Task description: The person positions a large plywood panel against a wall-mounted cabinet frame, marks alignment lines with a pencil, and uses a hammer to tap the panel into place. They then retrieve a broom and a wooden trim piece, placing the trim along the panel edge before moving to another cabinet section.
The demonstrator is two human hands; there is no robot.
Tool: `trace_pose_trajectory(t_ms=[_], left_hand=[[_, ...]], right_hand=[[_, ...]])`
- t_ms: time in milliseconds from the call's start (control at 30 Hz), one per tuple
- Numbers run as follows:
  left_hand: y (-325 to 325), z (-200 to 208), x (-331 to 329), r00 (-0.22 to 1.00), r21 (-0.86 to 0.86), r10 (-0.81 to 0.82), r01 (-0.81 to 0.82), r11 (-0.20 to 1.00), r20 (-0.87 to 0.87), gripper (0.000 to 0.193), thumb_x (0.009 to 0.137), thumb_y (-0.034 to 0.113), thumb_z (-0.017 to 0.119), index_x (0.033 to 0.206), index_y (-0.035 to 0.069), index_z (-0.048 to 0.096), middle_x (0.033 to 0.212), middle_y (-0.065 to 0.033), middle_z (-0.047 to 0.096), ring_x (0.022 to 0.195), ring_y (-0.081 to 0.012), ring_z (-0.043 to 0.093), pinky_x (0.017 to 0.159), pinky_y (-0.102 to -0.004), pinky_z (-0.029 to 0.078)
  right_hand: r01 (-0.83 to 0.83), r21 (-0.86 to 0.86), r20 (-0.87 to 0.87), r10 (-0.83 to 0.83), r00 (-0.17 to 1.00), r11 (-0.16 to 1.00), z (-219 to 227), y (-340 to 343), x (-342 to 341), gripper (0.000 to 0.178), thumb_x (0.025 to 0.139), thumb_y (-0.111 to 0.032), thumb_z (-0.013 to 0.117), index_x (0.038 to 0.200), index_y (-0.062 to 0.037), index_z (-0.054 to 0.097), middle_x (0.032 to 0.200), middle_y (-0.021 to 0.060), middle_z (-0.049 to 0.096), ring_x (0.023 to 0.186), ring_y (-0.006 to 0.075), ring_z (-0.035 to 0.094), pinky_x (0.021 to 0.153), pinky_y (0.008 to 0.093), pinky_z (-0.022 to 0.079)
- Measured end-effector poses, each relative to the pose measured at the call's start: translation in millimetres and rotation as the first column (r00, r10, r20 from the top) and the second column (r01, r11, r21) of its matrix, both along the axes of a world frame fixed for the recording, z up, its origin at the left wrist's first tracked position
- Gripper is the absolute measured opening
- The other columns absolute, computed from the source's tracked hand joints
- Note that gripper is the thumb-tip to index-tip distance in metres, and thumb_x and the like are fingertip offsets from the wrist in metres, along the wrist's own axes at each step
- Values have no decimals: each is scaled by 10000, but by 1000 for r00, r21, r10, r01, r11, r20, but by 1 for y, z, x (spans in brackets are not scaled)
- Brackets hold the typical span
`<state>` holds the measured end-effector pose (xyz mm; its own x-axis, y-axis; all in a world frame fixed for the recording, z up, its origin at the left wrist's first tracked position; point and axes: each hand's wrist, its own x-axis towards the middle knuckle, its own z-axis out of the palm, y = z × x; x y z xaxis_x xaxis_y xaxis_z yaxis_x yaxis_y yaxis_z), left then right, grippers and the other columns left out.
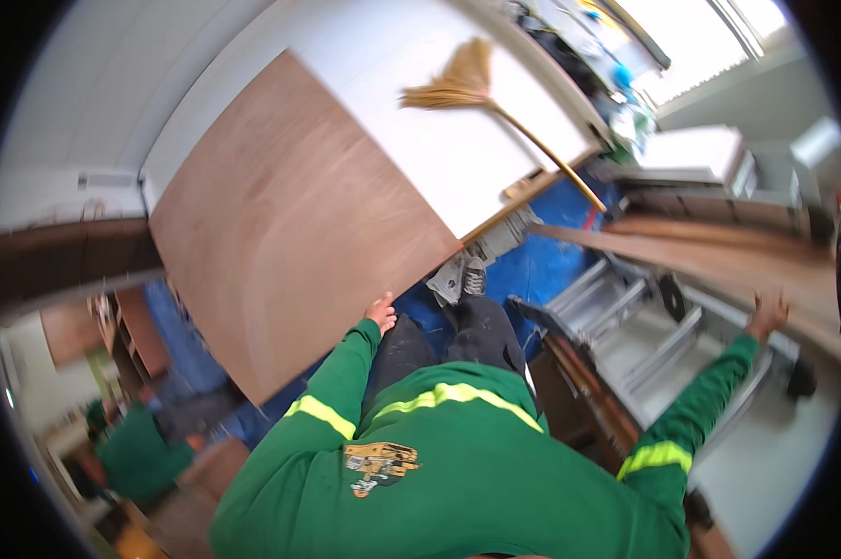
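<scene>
A large brown plywood board (299, 224) lies partly over a white panel (374, 65). My left hand (381, 313) is at the board's near edge, its fingers stretched out and apart. Far out to the right, my right hand (767, 315) reaches past an aluminium stepladder (663, 340) to a long brown wooden plank (709, 265). Its slightly blurred fingers are bent over the plank's near edge. A straw broom (467, 79) with a long yellowish handle rests on the white panel, the handle running past its edge.
Blue sheeting (560, 252) and newspaper (504, 240) cover the floor around my shoe (474, 277). A co-worker in green (141, 452) is low at the left, near wooden shelving (141, 331). White panels (686, 154) are stacked at the right below a window (691, 47).
</scene>
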<state>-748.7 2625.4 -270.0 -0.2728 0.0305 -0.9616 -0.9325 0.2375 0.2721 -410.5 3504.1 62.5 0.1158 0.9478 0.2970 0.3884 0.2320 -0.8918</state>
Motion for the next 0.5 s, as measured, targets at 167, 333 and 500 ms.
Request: trace_pose_trajectory(t_ms=[167,333,500], left_hand=[[-68,-109,82,244,-64,963,-966,252,116,1020,903,746,533,1632,249,20,1680,-190,102,1529,-383,185,1195,-569,272],[-75,-163,38,-92,81,991,-992,-99,93,885,917,747,487,1576,196,272,1630,-126,272,1509,-395,243,1153,-656,287],[-67,-201,49,-136,71,957,-985,-159,256,791,932,679,566,1470,113,445,1486,-151,481,1395,-414,425,1109,-653,385]], right_hand=[[191,-125,109,-178,978,973,14,48,-33,486,973,-299,687,1070,163,569,942,167,620,729,227,638,617,339,649],[149,-144,220,-116,969,978,29,69,-73,548,953,-251,720,1224,181,520,1194,214,605,973,277,642,708,345,641],[243,-83,269,-213,939,966,61,78,-71,666,901,-131,679,1337,218,315,1411,261,436,1076,366,609,749,436,660]])
